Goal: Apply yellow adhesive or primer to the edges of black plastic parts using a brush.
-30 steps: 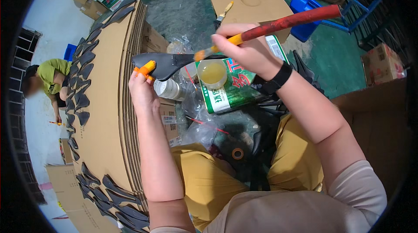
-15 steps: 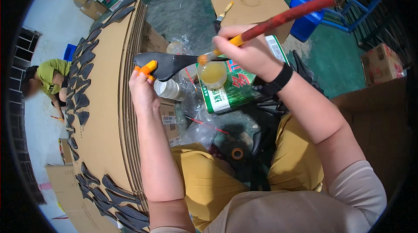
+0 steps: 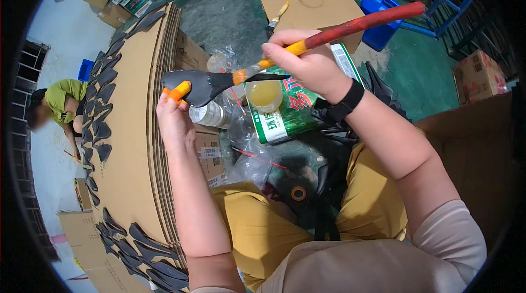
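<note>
Well left of the cup [image 3: 264, 97], a cardboard stack [image 3: 129, 128] bears dark pieces [image 3: 102, 127] laid flat, probably to keep them within reach. Nearer, just left of the cup, my left hand [image 3: 176, 122], fingertips in orange covers [image 3: 181, 91], pinches the black piece [image 3: 204, 86] by its broad end, seemingly leaving its neck clear for the brush [image 3: 334, 32]. Beyond the cup's right, my right hand [image 3: 316, 67] closes round the brush handle, steadying the bristles at that neck

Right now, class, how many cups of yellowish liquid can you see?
1: the clear cup on the green container, between the left hand, holding a curved black piece, and the right hand, holding a brush. Others could be hidden behind the hands.
</note>
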`<move>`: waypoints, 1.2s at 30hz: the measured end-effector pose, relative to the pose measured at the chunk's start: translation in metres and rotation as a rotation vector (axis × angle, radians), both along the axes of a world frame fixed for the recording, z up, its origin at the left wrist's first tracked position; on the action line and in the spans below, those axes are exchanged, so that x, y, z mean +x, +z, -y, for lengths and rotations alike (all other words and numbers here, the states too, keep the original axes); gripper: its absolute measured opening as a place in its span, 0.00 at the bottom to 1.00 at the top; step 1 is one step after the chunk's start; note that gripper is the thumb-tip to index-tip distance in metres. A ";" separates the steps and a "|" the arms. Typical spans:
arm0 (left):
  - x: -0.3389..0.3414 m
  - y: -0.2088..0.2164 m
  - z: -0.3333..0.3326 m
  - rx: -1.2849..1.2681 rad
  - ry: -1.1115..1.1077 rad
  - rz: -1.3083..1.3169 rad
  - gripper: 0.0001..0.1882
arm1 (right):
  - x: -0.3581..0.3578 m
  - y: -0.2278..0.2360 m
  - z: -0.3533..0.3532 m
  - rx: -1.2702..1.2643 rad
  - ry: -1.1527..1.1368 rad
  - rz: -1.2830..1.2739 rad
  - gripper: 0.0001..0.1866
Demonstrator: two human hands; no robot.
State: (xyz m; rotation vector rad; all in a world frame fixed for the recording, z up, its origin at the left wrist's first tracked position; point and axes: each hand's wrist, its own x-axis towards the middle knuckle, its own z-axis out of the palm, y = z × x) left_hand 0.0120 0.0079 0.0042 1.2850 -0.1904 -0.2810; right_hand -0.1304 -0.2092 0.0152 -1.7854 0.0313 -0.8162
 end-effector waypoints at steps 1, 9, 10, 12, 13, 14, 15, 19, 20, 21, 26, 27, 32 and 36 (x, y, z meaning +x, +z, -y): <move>0.003 0.001 -0.006 -0.009 0.030 -0.045 0.12 | -0.004 -0.002 0.005 0.000 0.001 -0.001 0.10; 0.011 0.005 -0.023 -0.136 0.035 0.015 0.11 | -0.023 -0.011 0.040 0.030 -0.058 -0.095 0.11; 0.012 0.005 -0.024 -0.112 0.037 0.049 0.12 | -0.025 -0.010 0.044 0.101 -0.077 -0.139 0.12; 0.014 0.009 -0.032 -0.117 -0.004 0.097 0.12 | -0.031 -0.005 0.052 0.269 -0.081 -0.220 0.11; 0.014 0.010 -0.035 -0.110 0.021 0.093 0.13 | -0.033 -0.003 0.054 0.265 -0.058 -0.187 0.11; 0.015 0.010 -0.038 -0.105 -0.047 0.182 0.13 | -0.034 0.001 0.056 0.369 -0.012 -0.124 0.11; 0.015 0.009 -0.041 -0.105 -0.050 0.183 0.13 | -0.036 0.004 0.057 0.480 0.017 -0.074 0.11; 0.015 0.006 -0.049 -0.176 -0.197 0.298 0.18 | -0.039 0.011 0.049 0.468 0.129 -0.021 0.11; 0.014 0.005 -0.050 -0.221 -0.176 0.278 0.19 | -0.038 0.010 0.045 0.442 0.116 -0.048 0.11; 0.014 0.003 -0.052 -0.274 -0.124 0.236 0.21 | -0.038 0.010 0.043 0.448 0.092 -0.069 0.11; 0.014 0.007 -0.065 -0.162 -0.170 0.376 0.29 | -0.040 0.015 0.054 0.383 0.037 -0.099 0.11; 0.013 0.008 -0.067 -0.161 -0.190 0.417 0.33 | -0.040 0.017 0.056 0.483 -0.008 -0.116 0.11; 0.005 0.012 -0.068 -0.376 -0.259 0.356 0.29 | -0.041 0.021 0.047 0.569 0.182 -0.015 0.12; 0.009 0.013 -0.071 -0.313 -0.250 0.359 0.28 | -0.037 0.018 0.035 0.466 0.137 -0.086 0.10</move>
